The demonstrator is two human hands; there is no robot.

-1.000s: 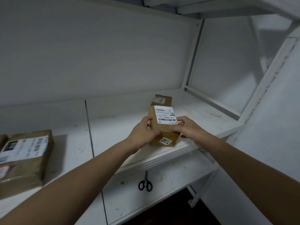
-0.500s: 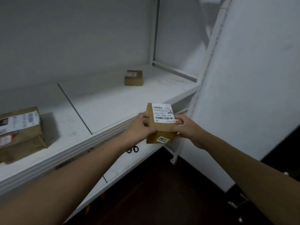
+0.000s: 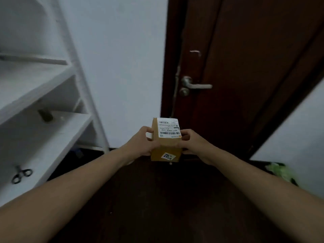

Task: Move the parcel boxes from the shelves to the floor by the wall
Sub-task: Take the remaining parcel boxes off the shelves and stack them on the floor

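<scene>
A small brown parcel box (image 3: 166, 146) with a white barcode label on top and a small sticker on its near face is held in the air in front of me. My left hand (image 3: 140, 142) grips its left side and my right hand (image 3: 191, 142) grips its right side. The box hangs above the dark floor (image 3: 157, 199), in front of the white wall (image 3: 126, 67) and the door. The white shelves (image 3: 35, 95) are off to my left.
A dark red door (image 3: 245, 67) with a metal handle (image 3: 196, 85) stands straight ahead. Black scissors (image 3: 21, 175) lie on the lower shelf at left. Something green (image 3: 280, 171) lies on the floor at right by a white wall.
I have turned right, away from the shelves, carrying the box in both hands. The shelves and the other parcels slid out to the left; the door and floor came into view.
</scene>
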